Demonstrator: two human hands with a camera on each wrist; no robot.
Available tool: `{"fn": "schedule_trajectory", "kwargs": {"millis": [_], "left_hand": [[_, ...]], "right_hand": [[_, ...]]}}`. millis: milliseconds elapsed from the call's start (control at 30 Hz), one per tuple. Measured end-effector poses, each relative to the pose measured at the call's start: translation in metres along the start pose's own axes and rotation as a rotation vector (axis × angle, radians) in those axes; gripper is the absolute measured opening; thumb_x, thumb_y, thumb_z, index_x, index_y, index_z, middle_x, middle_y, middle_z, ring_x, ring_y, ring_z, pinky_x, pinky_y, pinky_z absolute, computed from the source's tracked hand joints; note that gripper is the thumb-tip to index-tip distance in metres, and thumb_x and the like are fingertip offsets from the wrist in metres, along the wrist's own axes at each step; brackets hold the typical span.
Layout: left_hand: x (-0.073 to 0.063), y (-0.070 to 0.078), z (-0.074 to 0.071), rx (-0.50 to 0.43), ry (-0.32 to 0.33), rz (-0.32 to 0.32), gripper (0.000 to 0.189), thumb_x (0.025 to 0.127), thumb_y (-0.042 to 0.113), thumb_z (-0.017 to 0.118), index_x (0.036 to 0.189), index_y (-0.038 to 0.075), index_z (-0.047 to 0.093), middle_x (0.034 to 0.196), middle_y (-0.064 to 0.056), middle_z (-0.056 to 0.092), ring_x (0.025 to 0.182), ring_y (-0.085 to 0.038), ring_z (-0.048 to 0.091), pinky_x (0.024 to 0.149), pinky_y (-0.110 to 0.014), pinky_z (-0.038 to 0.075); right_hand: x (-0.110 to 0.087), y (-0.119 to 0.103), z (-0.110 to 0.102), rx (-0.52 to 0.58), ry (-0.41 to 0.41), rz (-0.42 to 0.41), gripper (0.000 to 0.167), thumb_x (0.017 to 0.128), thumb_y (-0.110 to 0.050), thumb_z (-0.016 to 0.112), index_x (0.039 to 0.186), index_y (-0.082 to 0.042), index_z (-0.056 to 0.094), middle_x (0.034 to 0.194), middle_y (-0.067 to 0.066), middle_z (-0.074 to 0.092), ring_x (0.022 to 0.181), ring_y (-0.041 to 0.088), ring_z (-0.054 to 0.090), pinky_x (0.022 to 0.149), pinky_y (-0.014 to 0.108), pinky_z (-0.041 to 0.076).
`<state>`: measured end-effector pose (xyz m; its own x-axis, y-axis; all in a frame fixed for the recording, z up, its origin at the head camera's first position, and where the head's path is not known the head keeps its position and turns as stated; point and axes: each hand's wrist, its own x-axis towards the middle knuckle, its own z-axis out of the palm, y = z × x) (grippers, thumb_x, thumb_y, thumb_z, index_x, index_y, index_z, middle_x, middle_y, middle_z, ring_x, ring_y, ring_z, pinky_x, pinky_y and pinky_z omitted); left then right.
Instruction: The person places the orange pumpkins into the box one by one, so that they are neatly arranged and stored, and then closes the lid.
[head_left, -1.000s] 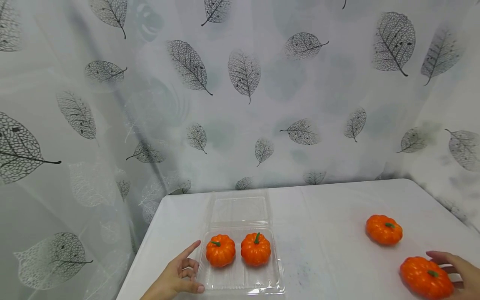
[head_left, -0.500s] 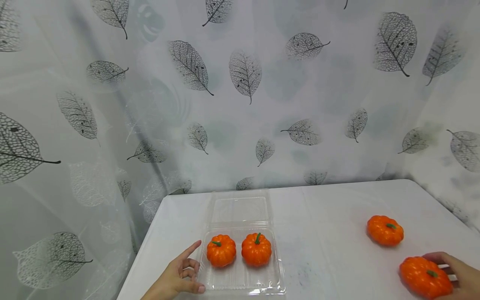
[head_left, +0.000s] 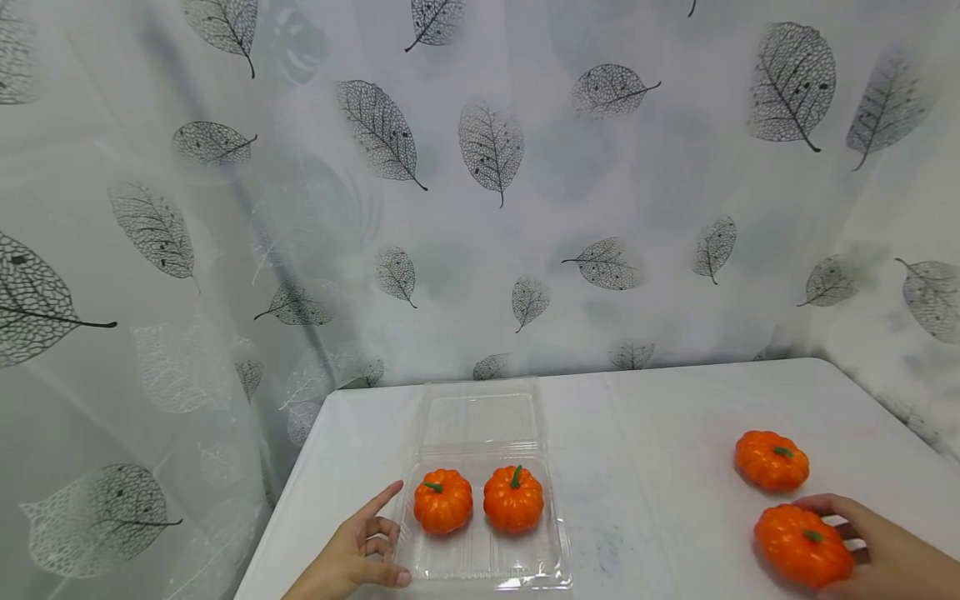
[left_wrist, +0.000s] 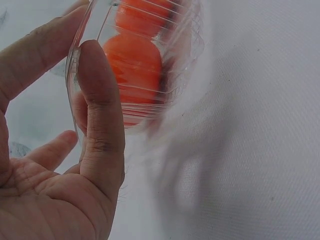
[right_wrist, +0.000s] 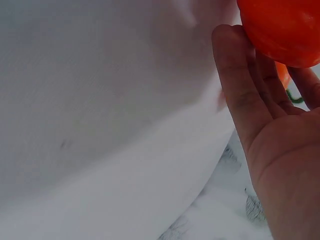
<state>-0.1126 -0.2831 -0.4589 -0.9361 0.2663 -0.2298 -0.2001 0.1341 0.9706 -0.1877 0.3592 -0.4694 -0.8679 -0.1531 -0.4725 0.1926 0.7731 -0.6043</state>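
On the left of the white table, a clear plastic clamshell box (head_left: pixel 517 563) lies with its lid (head_left: pixel 478 418) folded back. Inside it sit two small orange pumpkins, a left one (head_left: pixel 442 502) and a right one (head_left: pixel 513 500), both with green stems. My left hand (head_left: pixel 354 546) grips the box's left rim, the thumb on one side and fingers on the other in the left wrist view. At the right, my right hand (head_left: pixel 873 542) holds a third orange pumpkin (head_left: pixel 801 548) from its right side, fingertips against it (right_wrist: pixel 285 30).
Another orange pumpkin (head_left: pixel 771 461) rests on the table just behind the held one. The white cloth-covered table (head_left: pixel 645 467) stretches between the box and the right hand. A leaf-patterned curtain (head_left: pixel 487 233) hangs behind and at both sides.
My right hand has brought its pumpkin leftward and slightly back, nearer the pumpkin behind it. The left hand, the box and the two pumpkins inside stay in place.
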Motion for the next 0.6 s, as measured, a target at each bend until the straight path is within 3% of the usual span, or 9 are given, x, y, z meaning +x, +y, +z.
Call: {"fn": "schedule_trajectory", "kwargs": {"millis": [100,233,400,500,600], "left_hand": [[0.0,-0.001,0.0,-0.002,-0.006,0.003,0.11,0.077,-0.002,0.084,0.161,0.003,0.013,0.096,-0.008,0.053,0.075,-0.014,0.053,0.07,-0.022,0.049],[0.001,0.0,0.0,0.001,0.001,-0.007,0.11,0.078,-0.001,0.084,0.161,0.003,0.013,0.096,-0.008,0.053,0.075,-0.014,0.052,0.069,-0.022,0.049],[0.002,0.001,0.001,0.003,0.013,-0.024,0.11,0.077,0.0,0.084,0.161,0.003,0.014,0.096,-0.007,0.053,0.076,-0.015,0.051,0.069,-0.022,0.049],[0.002,0.002,0.001,0.003,0.017,-0.027,0.11,0.077,0.0,0.085,0.161,0.003,0.014,0.095,-0.007,0.053,0.075,-0.015,0.051,0.07,-0.022,0.049],[0.002,0.002,0.001,0.001,0.018,-0.028,0.11,0.077,-0.001,0.085,0.161,0.003,0.014,0.096,-0.007,0.053,0.075,-0.015,0.051,0.07,-0.022,0.05]], "right_hand": [[0.003,-0.01,0.006,0.017,-0.001,-0.015,0.1,0.067,-0.022,0.094,0.14,0.011,0.034,0.126,0.032,0.046,0.093,0.029,0.059,0.077,0.051,0.058],[0.005,-0.023,0.013,0.07,-0.04,-0.105,0.088,0.073,-0.016,0.089,0.143,0.004,0.039,0.13,0.028,0.049,0.097,0.029,0.059,0.076,0.049,0.057],[0.008,-0.036,0.018,0.111,-0.132,-0.375,0.079,0.079,-0.013,0.082,0.144,0.003,0.04,0.135,0.02,0.05,0.102,0.016,0.057,0.077,0.033,0.055],[0.01,-0.045,0.023,0.143,-0.191,-0.509,0.074,0.081,-0.012,0.079,0.144,0.002,0.042,0.136,0.005,0.054,0.103,0.004,0.057,0.079,0.027,0.054],[0.011,-0.059,0.028,0.173,-0.239,-0.583,0.072,0.082,-0.011,0.079,0.145,-0.002,0.044,0.133,-0.014,0.056,0.106,0.003,0.058,0.081,0.027,0.054]]}}
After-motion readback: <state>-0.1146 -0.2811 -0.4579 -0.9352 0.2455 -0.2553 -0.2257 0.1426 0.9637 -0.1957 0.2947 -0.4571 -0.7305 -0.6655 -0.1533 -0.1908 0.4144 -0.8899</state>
